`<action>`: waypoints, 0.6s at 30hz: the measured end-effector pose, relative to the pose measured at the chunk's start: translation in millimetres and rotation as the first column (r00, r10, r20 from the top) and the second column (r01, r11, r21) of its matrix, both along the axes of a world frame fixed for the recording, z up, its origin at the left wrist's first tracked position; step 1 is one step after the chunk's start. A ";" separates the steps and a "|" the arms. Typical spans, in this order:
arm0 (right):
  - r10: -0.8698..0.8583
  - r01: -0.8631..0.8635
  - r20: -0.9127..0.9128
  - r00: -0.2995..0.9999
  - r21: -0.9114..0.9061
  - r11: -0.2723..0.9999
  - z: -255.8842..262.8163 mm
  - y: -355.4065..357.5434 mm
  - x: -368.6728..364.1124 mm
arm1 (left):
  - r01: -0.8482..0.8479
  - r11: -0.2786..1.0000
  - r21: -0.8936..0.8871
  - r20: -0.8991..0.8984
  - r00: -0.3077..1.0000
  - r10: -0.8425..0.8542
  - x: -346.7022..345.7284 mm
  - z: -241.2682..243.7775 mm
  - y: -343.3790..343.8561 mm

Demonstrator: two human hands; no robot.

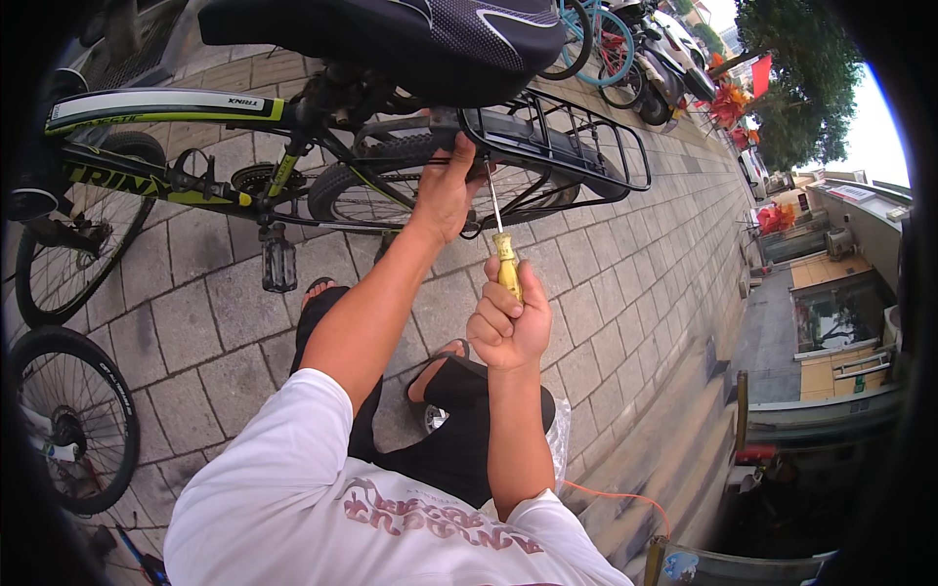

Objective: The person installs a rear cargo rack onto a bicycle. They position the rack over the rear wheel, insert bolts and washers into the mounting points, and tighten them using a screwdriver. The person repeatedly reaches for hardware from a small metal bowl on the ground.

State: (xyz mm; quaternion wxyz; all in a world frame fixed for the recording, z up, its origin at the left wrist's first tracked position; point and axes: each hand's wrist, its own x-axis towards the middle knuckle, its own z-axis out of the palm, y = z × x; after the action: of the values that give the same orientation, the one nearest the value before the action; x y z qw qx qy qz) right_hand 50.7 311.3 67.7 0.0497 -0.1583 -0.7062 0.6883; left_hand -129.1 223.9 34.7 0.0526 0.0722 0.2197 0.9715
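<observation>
My right hand (509,315) grips the worn yellow handle of a screwdriver (507,267). The screwdriver's thin metal shaft points up to the underside of a black rear rack (615,139) on a black and green Trinx bicycle (198,183). My left hand (443,190) is at the rack's front end, its thumb pressed against it and its other fingers partly hidden behind. Close by are the rear mudguard (527,126) and the rear wheel (344,187). Whatever the screwdriver's tip touches is too small to tell.
The bicycle's saddle (381,44) overhangs the work, and a pedal (278,260) juts towards me. Another bicycle wheel (80,417) is at the left. An orange cable (623,496) trails near steps (659,447) on the right. Parked scooters (652,95) and bicycles line the paved ground (242,308).
</observation>
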 end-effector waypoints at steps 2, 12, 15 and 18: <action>-0.010 0.026 0.079 0.997 -0.205 0.978 12.3 -2.6 -1.2 | -0.008 1.000 0.007 0.025 1.000 0.008 3.5 4.2 1.6; 0.004 -0.010 -0.040 0.999 -0.148 0.989 27.8 -8.1 -5.9 | -0.008 1.000 -0.004 0.031 0.999 0.009 3.3 1.4 0.0; 0.077 -0.012 0.119 0.990 -0.469 0.883 33.8 -7.9 -2.1 | -0.003 1.000 0.003 0.024 1.000 0.002 2.9 1.3 0.6; -0.058 0.061 0.048 0.997 -0.066 0.996 31.2 -9.8 -1.6 | 0.005 1.000 0.007 0.004 1.000 -0.005 -0.2 -1.6 1.4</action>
State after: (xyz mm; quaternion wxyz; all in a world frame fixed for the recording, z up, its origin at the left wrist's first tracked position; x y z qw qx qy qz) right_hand 49.1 301.5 98.9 0.0485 -0.1965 -0.6785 0.7062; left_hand -129.4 225.2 33.1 0.0552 0.0708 0.2162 0.9722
